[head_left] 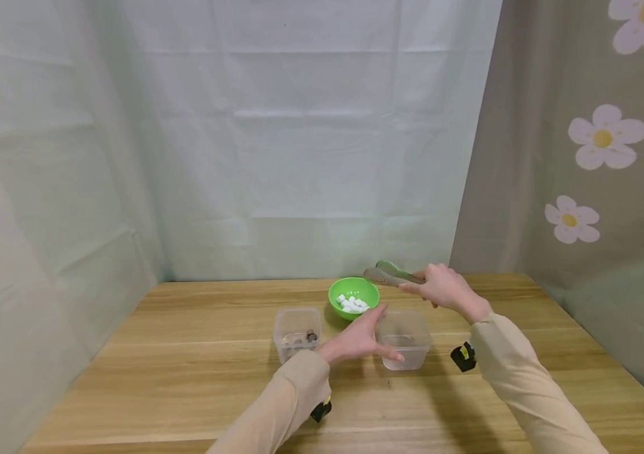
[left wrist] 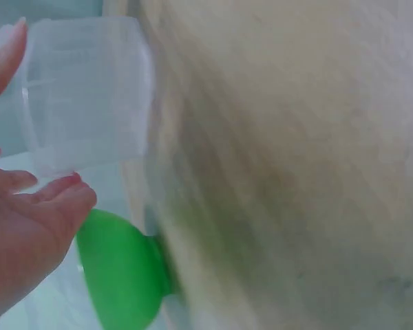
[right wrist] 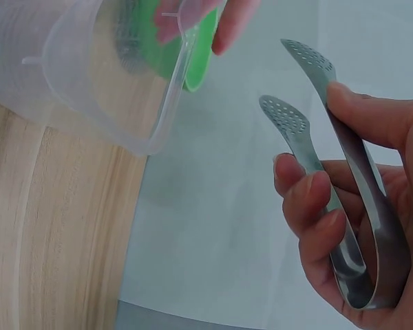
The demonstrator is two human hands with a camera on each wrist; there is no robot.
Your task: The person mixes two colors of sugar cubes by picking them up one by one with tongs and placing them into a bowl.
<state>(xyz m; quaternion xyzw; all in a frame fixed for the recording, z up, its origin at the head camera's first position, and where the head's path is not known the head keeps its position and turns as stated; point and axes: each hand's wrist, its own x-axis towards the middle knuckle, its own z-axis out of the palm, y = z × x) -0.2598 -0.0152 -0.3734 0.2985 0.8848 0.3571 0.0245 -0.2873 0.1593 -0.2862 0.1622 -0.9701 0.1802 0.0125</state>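
Observation:
In the head view my right hand (head_left: 443, 288) grips metal tongs (right wrist: 378, 213) with perforated tips. The tips stand apart with nothing between them, raised above the table behind the right container. My left hand (head_left: 358, 337) spreads its thumb and fingers at the left side of a clear plastic container (head_left: 404, 353); whether it touches the wall I cannot tell. No contents show in that container. Beyond the left hand sits a green bowl (head_left: 337, 305) holding several small white cubes (head_left: 353, 304). Another clear container (head_left: 297, 318), left of that hand, has several dark brown pieces (head_left: 311, 335) inside.
All the containers stand on a wood-grain table (head_left: 197, 366). A pale curtain (head_left: 310, 157) hangs along its back edge, with a flowered cloth (head_left: 600, 176) on the right. Black wrist-worn devices (head_left: 464, 357) show beneath both sleeves.

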